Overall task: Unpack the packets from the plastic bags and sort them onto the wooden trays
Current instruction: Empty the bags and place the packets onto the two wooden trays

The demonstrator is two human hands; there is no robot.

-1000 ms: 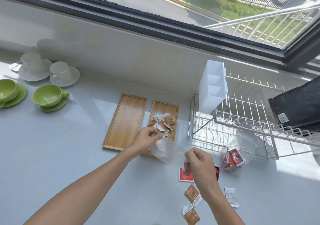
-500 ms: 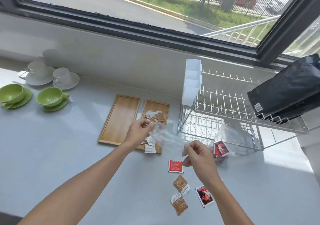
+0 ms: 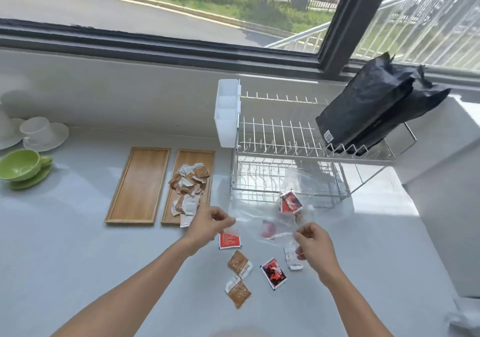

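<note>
Two wooden trays lie side by side on the grey counter. The left tray (image 3: 137,186) is bare; the right tray (image 3: 207,160) holds a heap of brown-and-white packets (image 3: 189,183). My left hand (image 3: 207,223) and my right hand (image 3: 313,245) each pinch an end of a clear plastic bag (image 3: 259,222), stretched between them just above the counter. Behind it a second clear bag (image 3: 309,193) holds red packets (image 3: 291,201). Loose on the counter: a red packet (image 3: 229,240), two brown packets (image 3: 240,264), a red-black packet (image 3: 273,273) and a white packet (image 3: 292,258).
A wire dish rack (image 3: 298,149) with a white cutlery holder (image 3: 227,113) stands right of the trays, a black bag (image 3: 374,108) leaning on it. A green cup on a saucer (image 3: 22,167) and white cups (image 3: 39,134) sit at the far left. A wall block (image 3: 441,206) bounds the right.
Both hands carried the clear bag rightward, away from the right tray, and spread it wider over the loose packets. The view has shifted right as well.
</note>
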